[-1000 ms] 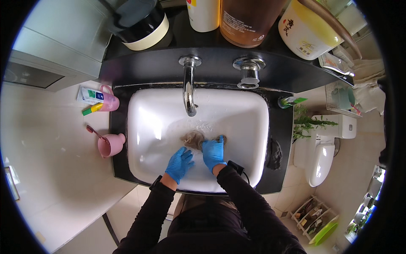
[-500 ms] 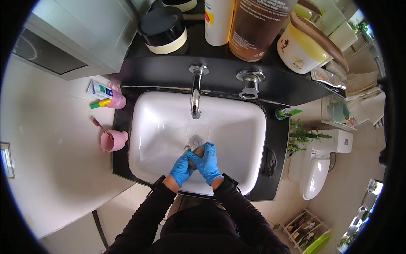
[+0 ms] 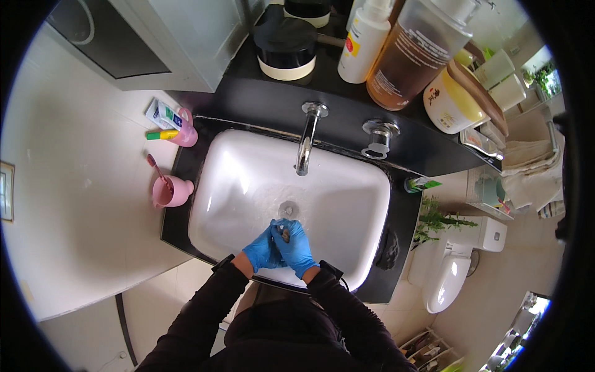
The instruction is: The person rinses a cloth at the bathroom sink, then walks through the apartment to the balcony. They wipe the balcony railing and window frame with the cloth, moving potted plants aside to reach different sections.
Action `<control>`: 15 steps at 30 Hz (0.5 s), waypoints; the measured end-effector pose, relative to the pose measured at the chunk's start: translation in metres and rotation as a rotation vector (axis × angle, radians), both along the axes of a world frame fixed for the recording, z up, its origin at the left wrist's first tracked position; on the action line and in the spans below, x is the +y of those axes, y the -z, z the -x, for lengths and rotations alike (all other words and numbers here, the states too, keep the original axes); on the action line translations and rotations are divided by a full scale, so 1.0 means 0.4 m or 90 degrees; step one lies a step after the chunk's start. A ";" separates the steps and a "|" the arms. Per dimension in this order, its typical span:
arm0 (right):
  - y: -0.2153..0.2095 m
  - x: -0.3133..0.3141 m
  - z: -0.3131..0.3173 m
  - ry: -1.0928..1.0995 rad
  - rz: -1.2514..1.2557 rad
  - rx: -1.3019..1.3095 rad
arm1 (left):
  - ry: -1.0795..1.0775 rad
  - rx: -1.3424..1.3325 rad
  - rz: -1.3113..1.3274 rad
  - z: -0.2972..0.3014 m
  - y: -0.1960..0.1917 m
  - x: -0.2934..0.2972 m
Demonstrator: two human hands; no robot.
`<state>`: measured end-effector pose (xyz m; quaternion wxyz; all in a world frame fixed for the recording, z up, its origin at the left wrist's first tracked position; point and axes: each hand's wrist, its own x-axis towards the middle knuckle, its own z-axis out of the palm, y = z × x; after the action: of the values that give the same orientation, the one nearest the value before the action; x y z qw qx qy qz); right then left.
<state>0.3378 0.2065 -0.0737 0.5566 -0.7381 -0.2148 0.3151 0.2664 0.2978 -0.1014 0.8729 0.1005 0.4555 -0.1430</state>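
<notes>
Over the near half of the white sink (image 3: 229, 167), my left hand (image 3: 263, 251) and my right hand (image 3: 295, 249), both in blue gloves, are pressed together. Closed between them is a wadded greyish-brown cloth (image 3: 285, 235); only a small part of it shows, the rest being covered by my fingers. The drain (image 3: 288, 210) lies just beyond my fingertips, with a little water around it. Above the far side of the basin, the chrome spout (image 3: 305, 146) has no visible stream.
A chrome handle (image 3: 379, 139) sits right of the spout. Pink cups (image 3: 175, 191) with a toothbrush and toothpaste stand at the left. On the right counter lies a dark crumpled cloth (image 3: 389, 250). Jars and bottles (image 3: 406, 59) line the black ledge; a toilet (image 3: 449, 276) is at right.
The view has shifted and turned slightly. My hands have closed tighter around the cloth, which shows less than before, and they sit a little nearer to me relative to the drain.
</notes>
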 end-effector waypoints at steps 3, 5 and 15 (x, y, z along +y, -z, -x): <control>-0.003 0.002 0.018 -0.066 -0.107 -0.092 | -0.080 -0.124 0.085 0.015 0.006 0.009; -0.011 -0.001 0.017 -0.053 -0.056 -0.016 | -0.216 -0.193 0.194 0.003 0.013 0.002; -0.025 0.038 -0.042 0.299 -0.080 0.320 | -0.286 -0.032 -0.337 -0.097 0.025 -0.103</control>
<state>0.3546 0.2219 -0.0636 0.6935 -0.6311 0.0855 0.3368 0.3052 0.2567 -0.1114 0.8370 0.2242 0.4660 0.1787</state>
